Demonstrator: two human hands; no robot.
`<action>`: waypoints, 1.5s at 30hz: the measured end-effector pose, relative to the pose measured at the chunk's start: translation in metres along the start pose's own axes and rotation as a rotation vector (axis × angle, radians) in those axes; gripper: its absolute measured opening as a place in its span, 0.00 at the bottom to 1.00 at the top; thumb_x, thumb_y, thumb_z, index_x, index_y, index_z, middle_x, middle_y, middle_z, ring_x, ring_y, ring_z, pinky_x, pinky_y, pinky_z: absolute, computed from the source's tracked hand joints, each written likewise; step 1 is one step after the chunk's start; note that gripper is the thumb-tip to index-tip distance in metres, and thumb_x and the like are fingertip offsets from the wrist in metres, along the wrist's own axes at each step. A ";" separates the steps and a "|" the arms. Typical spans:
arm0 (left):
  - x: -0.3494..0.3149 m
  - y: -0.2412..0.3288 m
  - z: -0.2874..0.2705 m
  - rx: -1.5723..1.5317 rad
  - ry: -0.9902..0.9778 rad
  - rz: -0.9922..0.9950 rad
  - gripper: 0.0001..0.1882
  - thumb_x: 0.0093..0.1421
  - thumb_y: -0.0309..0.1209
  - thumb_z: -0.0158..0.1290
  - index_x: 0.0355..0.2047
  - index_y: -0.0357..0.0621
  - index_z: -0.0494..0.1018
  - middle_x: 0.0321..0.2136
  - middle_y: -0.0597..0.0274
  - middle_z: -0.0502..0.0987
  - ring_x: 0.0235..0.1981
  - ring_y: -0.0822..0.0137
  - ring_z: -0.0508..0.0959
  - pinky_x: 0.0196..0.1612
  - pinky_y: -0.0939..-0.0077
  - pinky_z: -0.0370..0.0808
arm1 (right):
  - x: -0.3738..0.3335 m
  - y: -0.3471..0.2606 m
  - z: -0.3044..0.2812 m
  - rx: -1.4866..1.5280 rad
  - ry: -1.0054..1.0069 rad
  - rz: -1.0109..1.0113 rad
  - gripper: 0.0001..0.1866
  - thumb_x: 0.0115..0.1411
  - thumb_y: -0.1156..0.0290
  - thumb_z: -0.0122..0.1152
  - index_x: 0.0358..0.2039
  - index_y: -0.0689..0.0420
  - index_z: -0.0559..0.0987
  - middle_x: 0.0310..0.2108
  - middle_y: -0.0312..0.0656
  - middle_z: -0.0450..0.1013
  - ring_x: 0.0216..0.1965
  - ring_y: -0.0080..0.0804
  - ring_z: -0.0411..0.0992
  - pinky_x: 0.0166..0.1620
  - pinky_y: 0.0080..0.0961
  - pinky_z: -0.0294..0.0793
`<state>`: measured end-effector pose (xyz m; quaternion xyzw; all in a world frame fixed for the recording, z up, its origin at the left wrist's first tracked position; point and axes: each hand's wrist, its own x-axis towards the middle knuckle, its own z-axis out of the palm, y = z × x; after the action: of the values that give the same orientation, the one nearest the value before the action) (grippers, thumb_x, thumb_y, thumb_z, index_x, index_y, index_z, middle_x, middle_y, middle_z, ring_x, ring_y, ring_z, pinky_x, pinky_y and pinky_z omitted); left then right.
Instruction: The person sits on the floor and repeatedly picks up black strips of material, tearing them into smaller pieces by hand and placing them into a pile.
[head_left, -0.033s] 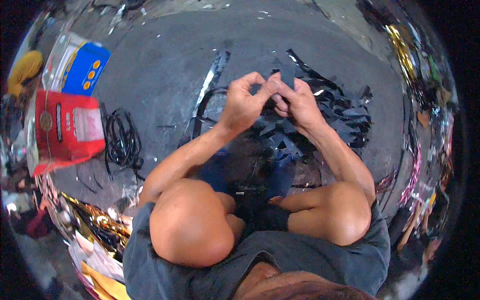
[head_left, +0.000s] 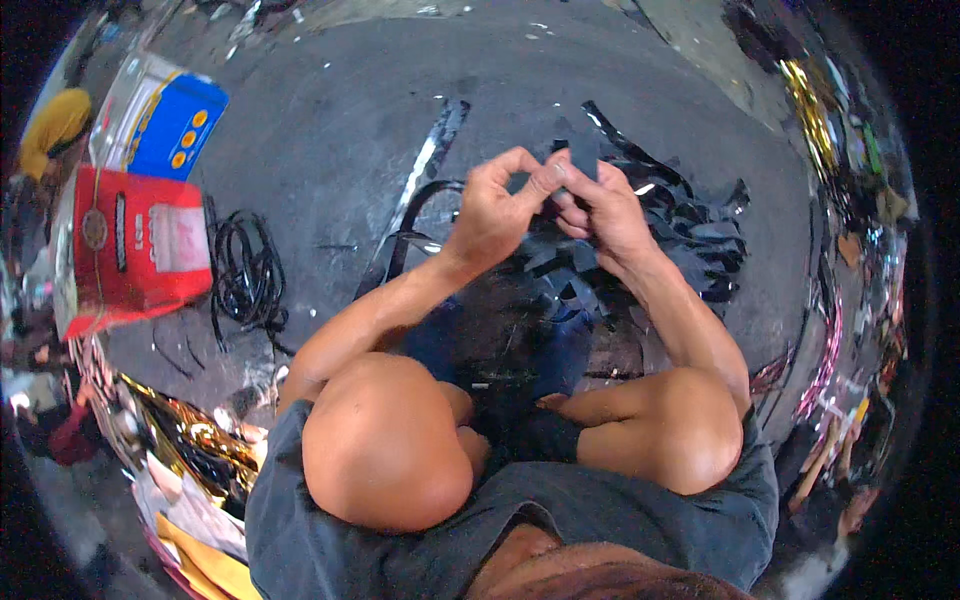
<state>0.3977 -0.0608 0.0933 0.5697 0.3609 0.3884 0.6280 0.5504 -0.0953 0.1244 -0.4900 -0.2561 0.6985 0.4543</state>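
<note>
A short dark grey flat strip (head_left: 583,152) stands up from between my fingers, its material unclear. My left hand (head_left: 495,208) is closed, thumb and forefinger pinched at the strip's lower left side. My right hand (head_left: 614,212) holds the strip between thumb and curled fingers, and the two thumbs meet in front of it. The fingers hide its lower part. Below and to the right of my hands spreads a loose heap of shiny black strips (head_left: 692,240) on the dark floor. One long glossy strip (head_left: 428,150) lies beyond my left hand.
At the left stand a red package (head_left: 188,285) and a blue-and-white package (head_left: 160,135). Beside them is a coil of black cord or strip (head_left: 246,285). Gold foil (head_left: 205,440) lies at lower left, more gold foil (head_left: 800,95) and pink foil (head_left: 828,360) at right.
Both hands have shifted very slightly to the right, still pinching the dark strip, which shows a little more plainly above the fingers. The whole view has tilted slightly.
</note>
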 end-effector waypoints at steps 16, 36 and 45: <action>-0.081 -0.029 -0.440 -0.525 1.220 -0.214 0.09 0.59 0.28 0.42 0.37 0.39 0.69 0.30 0.59 0.72 0.27 0.66 0.69 0.31 0.62 0.65 | -0.044 -0.131 -0.348 0.493 1.218 -0.646 0.21 0.61 0.67 0.49 0.52 0.64 0.71 0.42 0.47 0.69 0.42 0.34 0.65 0.47 0.26 0.66; 0.100 0.154 -0.026 -0.420 0.301 0.426 0.13 0.66 0.39 0.45 0.34 0.43 0.73 0.29 0.64 0.75 0.31 0.72 0.74 0.34 0.77 0.71 | 0.032 -0.129 0.066 -0.383 -0.051 -0.535 0.14 0.58 0.60 0.60 0.36 0.57 0.77 0.28 0.34 0.72 0.30 0.23 0.68 0.36 0.20 0.64; 0.050 0.014 -0.006 0.314 -0.697 0.191 0.14 0.48 0.32 0.64 0.33 0.40 0.77 0.28 0.66 0.79 0.31 0.76 0.75 0.38 0.77 0.72 | -0.056 -0.188 -0.052 0.290 0.293 -0.990 0.12 0.64 0.63 0.53 0.37 0.59 0.76 0.29 0.36 0.74 0.30 0.23 0.69 0.32 0.18 0.69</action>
<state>0.4137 -0.0123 0.1059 0.7875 0.1264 0.1683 0.5793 0.6765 -0.0637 0.2809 -0.3351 -0.2913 0.3534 0.8234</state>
